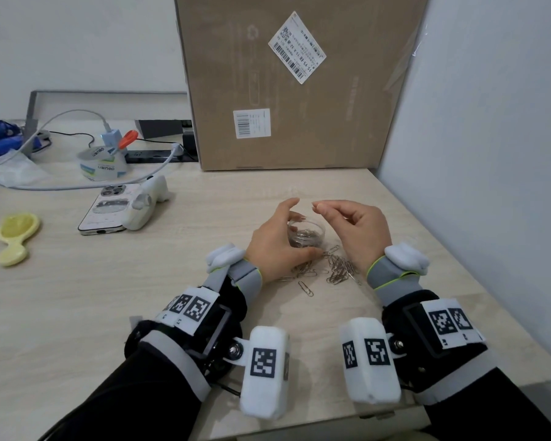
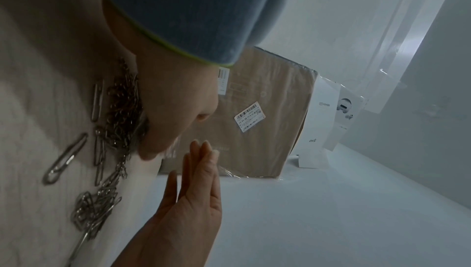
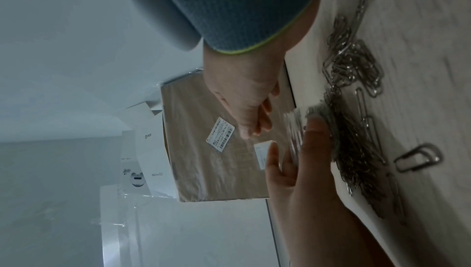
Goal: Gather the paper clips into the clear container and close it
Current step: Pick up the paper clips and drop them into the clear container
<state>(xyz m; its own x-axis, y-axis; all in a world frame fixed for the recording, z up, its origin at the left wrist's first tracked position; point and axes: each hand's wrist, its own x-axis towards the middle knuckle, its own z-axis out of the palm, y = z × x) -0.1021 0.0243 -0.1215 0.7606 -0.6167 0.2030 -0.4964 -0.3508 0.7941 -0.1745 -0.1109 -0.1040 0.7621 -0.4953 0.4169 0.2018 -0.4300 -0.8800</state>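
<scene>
A small clear container [image 1: 310, 230] stands on the pale wooden table [image 1: 140, 297] with a heap of silver paper clips inside. My left hand [image 1: 275, 237] cups it, thumb [image 3: 316, 132] against its near wall and fingers curved round the far side. Just right of and above the rim hovers my right hand [image 1: 357, 224], fingertips drawn loosely together, with no clip visible between them. Several loose paper clips [image 1: 341, 268] lie scattered just in front of the container, between my wrists, also visible in the left wrist view [image 2: 119, 110]. One single clip [image 1: 305, 288] lies nearest me.
A big cardboard box [image 1: 283, 84] stands right behind the container, and a white wall [image 1: 474, 154] runs along the table's right edge. To the left lie a phone [image 1: 109, 208], a white device [image 1: 147, 202], a tape roll [image 1: 101, 163] and a yellow brush [image 1: 13, 237].
</scene>
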